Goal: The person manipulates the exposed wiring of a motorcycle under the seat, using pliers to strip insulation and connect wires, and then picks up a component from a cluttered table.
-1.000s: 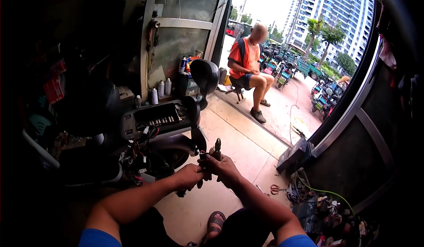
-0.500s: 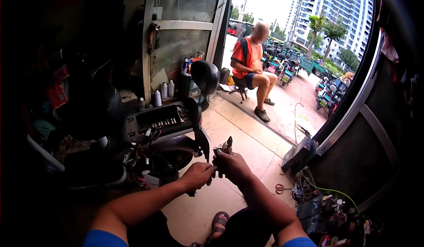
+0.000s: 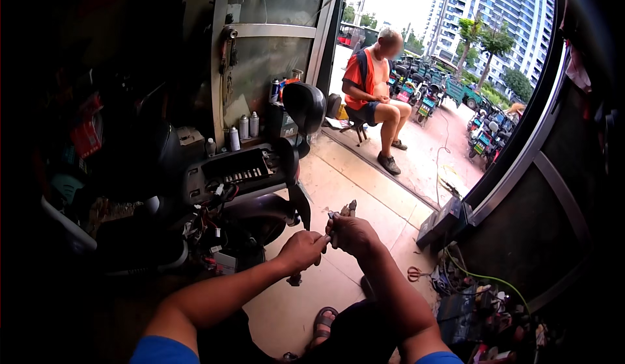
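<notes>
My right hand (image 3: 355,235) is closed around what looks like a pair of pliers (image 3: 352,206), its dark tip sticking up past the fingers. A small pale piece (image 3: 334,215) shows by the thumb of that hand. Close on its left, my left hand (image 3: 303,253) is closed with its fingertips pinched near the right hand's fingers; what it grips is mostly hidden. Below the left wrist a small dark object (image 3: 295,279) shows, and I cannot tell whether it is held. Both hands are in the air above the tiled floor (image 3: 325,286).
To the left stands an electric scooter (image 3: 237,169) with its seat compartment uncovered and loose wires (image 3: 207,224). Spray cans (image 3: 244,127) stand behind it. A person (image 3: 371,94) sits at the doorway. At right are a grey box (image 3: 439,224), scissors (image 3: 415,273) and piled parts (image 3: 465,312).
Both hands have shifted slightly to the right, still close together. The tool in my right hand now tilts a little more to the right. The seated person has hardly moved.
</notes>
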Motion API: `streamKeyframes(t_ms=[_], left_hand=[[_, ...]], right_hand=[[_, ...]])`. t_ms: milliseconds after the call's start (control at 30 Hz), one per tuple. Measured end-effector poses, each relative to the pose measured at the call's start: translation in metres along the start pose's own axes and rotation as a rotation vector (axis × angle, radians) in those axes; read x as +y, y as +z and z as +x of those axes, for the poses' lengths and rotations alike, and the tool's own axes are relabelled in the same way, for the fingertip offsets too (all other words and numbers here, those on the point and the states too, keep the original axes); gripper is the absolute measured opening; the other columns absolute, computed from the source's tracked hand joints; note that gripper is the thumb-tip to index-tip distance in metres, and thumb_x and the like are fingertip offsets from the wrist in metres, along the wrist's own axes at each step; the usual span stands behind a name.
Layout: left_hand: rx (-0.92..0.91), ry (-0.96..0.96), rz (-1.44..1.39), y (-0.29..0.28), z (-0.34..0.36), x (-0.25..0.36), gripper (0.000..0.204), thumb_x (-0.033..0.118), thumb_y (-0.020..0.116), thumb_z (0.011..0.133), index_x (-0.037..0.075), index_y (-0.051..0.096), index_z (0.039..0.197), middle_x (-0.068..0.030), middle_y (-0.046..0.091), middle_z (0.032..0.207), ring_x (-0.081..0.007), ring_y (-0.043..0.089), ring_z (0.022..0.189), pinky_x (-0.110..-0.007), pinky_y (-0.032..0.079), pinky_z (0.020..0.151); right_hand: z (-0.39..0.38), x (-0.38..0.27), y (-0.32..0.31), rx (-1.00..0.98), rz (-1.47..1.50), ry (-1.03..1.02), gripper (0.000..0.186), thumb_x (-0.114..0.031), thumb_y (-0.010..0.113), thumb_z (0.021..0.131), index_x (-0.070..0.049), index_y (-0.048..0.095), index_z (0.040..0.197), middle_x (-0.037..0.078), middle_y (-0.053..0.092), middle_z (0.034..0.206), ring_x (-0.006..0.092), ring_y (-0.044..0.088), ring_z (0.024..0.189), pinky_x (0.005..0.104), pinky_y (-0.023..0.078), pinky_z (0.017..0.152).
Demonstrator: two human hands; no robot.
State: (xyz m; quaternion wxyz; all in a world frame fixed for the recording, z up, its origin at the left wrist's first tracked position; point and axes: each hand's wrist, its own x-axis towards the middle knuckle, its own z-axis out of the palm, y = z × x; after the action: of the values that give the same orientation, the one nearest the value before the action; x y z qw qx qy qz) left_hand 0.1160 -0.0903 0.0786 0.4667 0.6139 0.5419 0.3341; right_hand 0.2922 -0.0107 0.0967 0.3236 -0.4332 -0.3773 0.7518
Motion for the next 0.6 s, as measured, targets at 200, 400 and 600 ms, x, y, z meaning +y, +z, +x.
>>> streamKeyframes(t_ms=[200,400,600], left_hand=[[-0.414,-0.318,0.232,0.023,-0.058,-0.033,0.043,0.041,0.057,0.101,0.003,0.073,0.088,-0.0067,0.073,0.07,-0.0162,0.06,0.055,-0.034,0.051,0.058],[-0.36,-0.257,-0.009,0.018,-0.058,-0.07,0.04,0.033,0.066,0.1,0.001,0.074,0.122,-0.0067,0.079,0.09,-0.0096,0.06,0.067,-0.027,0.051,0.062],[-0.239,-0.219,-0.02,0.029,-0.039,-0.019,0.05,0.033,0.072,0.096,0.0,0.067,0.133,-0.0163,0.077,0.11,-0.0129,0.066,0.074,-0.028,0.054,0.067]], right_hand=[[0.008,-0.067,-0.154,0.481,0.491,-0.504,0.021,-0.006,0.056,0.098,-0.008,0.05,0.078,0.006,0.052,0.066,0.017,0.047,0.049,0.0287,0.036,0.041],[-0.018,-0.023,-0.112,0.473,0.305,-0.537,0.02,-0.019,0.067,0.101,-0.001,0.062,0.107,0.009,0.068,0.086,0.0175,0.064,0.072,0.0289,0.05,0.057],[-0.044,-0.029,-0.048,0.218,-0.121,-0.481,0.031,-0.02,0.07,0.098,0.005,0.066,0.116,0.009,0.07,0.094,0.0156,0.064,0.077,0.0283,0.052,0.07]])
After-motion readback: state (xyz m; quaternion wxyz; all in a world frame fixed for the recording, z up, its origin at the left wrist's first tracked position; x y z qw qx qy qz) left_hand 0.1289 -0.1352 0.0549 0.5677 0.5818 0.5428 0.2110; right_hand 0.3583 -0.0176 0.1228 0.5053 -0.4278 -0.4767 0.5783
